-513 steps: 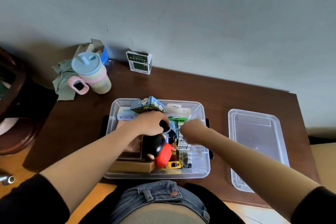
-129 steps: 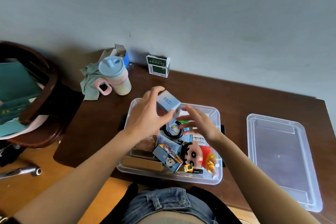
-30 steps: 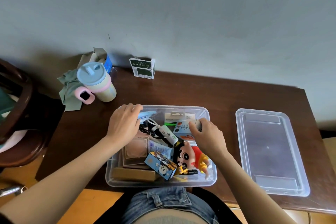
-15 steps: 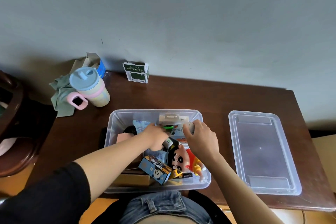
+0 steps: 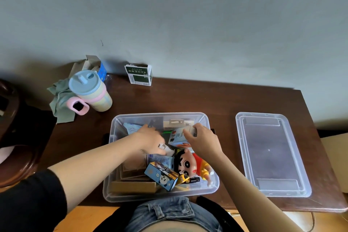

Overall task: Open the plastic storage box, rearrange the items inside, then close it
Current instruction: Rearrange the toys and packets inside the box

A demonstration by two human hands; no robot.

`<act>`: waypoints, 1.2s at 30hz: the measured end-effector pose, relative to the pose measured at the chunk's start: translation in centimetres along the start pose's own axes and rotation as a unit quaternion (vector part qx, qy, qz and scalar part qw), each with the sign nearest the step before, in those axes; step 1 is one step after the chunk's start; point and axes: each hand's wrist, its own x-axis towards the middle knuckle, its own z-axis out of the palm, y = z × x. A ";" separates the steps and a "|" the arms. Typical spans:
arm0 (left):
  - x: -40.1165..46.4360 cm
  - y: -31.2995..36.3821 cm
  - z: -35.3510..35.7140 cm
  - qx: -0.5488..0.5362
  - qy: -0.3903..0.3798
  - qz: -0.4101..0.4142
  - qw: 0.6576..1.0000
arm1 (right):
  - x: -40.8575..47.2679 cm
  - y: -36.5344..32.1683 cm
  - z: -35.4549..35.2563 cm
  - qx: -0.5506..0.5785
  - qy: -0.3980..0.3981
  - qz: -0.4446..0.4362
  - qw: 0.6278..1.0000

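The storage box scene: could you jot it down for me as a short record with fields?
box: clear storage box, open, on dark wooden table
lid: clear lid, flat on the table, right of box
contents: cartoon figure, panda carton, small packages
left hand: inside box, grips a white item
right hand: holds a pale carton

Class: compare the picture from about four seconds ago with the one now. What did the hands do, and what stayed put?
The left hand let go of the pale box it held up and now reaches down among the things in the storage box. The right hand has dropped onto a white packet. The lid, cup and cartoon doll stayed.
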 end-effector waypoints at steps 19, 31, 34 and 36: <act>0.2 -2.0 1.7 -0.128 0.004 -0.053 0.990 | 1.4 -4.0 5.5 -0.186 0.021 -0.054 0.981; 0.7 -1.5 1.8 -0.280 0.067 -0.121 0.950 | 0.0 0.1 1.6 -0.144 -0.160 -0.068 0.974; 0.8 -1.1 1.4 -0.314 0.058 -0.135 0.938 | -0.3 -0.3 2.3 -0.086 -0.234 -0.056 0.967; 0.7 -0.8 1.2 -0.322 0.058 -0.135 0.935 | -0.2 -0.6 3.1 -0.053 -0.227 -0.055 0.971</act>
